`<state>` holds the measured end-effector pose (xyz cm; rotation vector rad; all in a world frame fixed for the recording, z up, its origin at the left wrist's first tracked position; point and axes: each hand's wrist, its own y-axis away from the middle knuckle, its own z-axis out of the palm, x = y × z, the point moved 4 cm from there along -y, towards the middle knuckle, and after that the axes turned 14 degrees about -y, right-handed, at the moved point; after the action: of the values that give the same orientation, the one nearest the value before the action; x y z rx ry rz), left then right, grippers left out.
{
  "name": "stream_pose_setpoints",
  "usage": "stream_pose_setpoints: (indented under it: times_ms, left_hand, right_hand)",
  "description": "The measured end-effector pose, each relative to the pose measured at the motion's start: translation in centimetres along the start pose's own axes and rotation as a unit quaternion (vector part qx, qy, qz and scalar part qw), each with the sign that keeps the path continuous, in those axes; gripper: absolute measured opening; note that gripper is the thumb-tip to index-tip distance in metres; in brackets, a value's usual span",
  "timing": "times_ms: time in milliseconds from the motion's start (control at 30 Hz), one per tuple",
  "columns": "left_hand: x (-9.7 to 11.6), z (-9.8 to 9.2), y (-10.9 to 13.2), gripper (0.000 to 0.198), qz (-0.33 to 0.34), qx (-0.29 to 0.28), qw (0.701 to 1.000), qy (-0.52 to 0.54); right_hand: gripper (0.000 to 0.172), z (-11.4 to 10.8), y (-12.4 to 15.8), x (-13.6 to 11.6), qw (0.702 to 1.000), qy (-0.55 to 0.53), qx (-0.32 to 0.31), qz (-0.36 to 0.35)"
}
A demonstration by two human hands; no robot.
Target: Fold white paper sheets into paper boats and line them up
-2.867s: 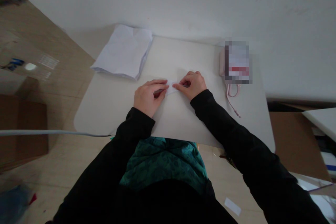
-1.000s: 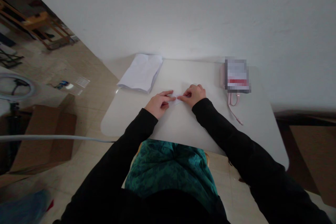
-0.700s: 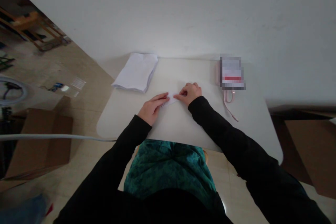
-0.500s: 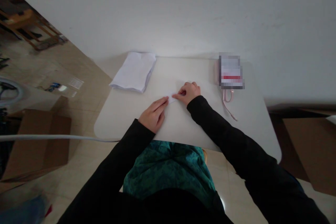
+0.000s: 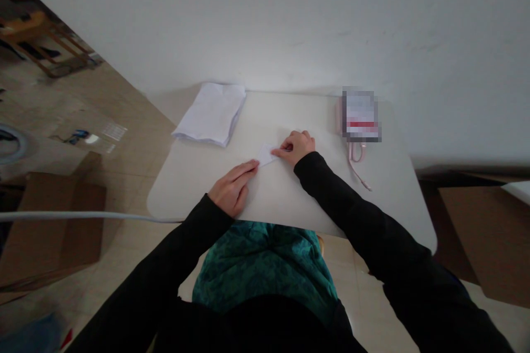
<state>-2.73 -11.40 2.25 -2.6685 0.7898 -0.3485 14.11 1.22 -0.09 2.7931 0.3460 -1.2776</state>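
Looking down on the white bench, a stack of paper sheets sat to the left of the white paper slip, and a blurred packet sat to its right, showing a red band but no readable writing. The left hand had just let go, lying open beside the slip, which lay on the bench under the right hand, its fingertips pressing down.

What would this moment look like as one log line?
right hand: on paper slip | left hand: beside it | paper stack: farther off
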Motion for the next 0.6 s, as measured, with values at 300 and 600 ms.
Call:
stream_pose_setpoints:
  times_ms: [300,600]
  left_hand:
    - [0.9,1.1,-2.6,0.044,-0.007,-0.023,0.996,-0.085]
    - [0.7,1.8,-2.1,0.051,0.026,-0.04,0.998,-0.044]
  right_hand:
    - [0.025,-0.1,0.1,-0.2,1.0,0.015,-0.01,0.011]
    - [0.02,-0.4,1.6,-0.8,0.998,0.006,0.054,-0.024]
